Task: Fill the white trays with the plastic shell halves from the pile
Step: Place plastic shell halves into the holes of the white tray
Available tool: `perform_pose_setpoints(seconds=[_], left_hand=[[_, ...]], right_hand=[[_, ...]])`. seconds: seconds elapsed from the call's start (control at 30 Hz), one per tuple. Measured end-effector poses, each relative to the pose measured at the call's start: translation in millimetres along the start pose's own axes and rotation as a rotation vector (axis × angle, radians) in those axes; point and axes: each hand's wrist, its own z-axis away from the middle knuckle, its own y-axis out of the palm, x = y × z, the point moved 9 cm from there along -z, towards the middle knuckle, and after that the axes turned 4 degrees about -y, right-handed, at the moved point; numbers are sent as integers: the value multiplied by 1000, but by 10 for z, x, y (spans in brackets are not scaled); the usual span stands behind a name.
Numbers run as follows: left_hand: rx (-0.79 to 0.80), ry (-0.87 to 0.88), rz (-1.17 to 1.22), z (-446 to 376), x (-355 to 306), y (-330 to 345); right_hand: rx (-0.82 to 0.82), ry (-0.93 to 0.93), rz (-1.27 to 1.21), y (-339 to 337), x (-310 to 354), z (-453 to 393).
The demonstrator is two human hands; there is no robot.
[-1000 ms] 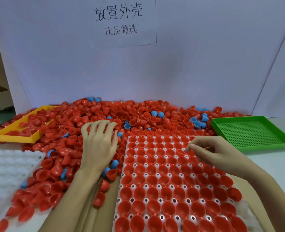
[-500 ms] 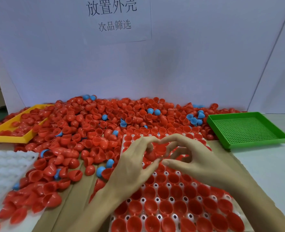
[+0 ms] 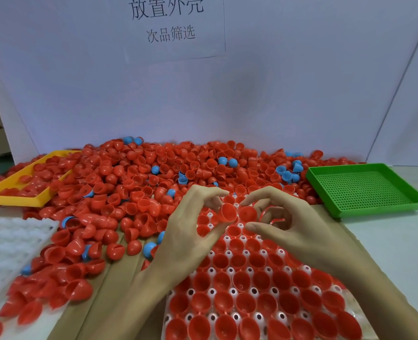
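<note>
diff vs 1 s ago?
The left hand left the pile and came over the white tray, now pinching a red shell half. The right hand stayed over the tray and holds another red shell. Green tray and yellow tray unmoved.

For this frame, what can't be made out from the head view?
- Far rows of the white tray: hidden under the left hand and right hand.
- Tray's near edge: cut off by the frame bottom.
- Whether the right hand's red shell half and the left's touch: unclear.
- Yellow tray contents: partly buried by the pile.
</note>
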Motion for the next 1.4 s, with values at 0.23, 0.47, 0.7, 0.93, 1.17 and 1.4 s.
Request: perform_pose_setpoints(seconds=[0.23, 0.47, 0.7, 0.93, 1.17, 1.4], left_hand=[[74, -85, -1, 11, 48, 46], [198, -316, 102, 65, 234, 185], [284, -468, 290, 138, 290, 294], [266, -413, 368, 105, 233, 275], [178, -470, 439, 65, 296, 187], [133, -541, 465, 81, 343, 202]], right_hand=[[6, 26, 3, -5, 77, 35], [-28, -15, -59, 66, 84, 20], [-22, -198, 62, 184, 126, 17], [-72, -61, 45, 110, -75, 14], [-58, -33, -3, 177, -100, 19], [-66, -18, -101, 207, -77, 32]])
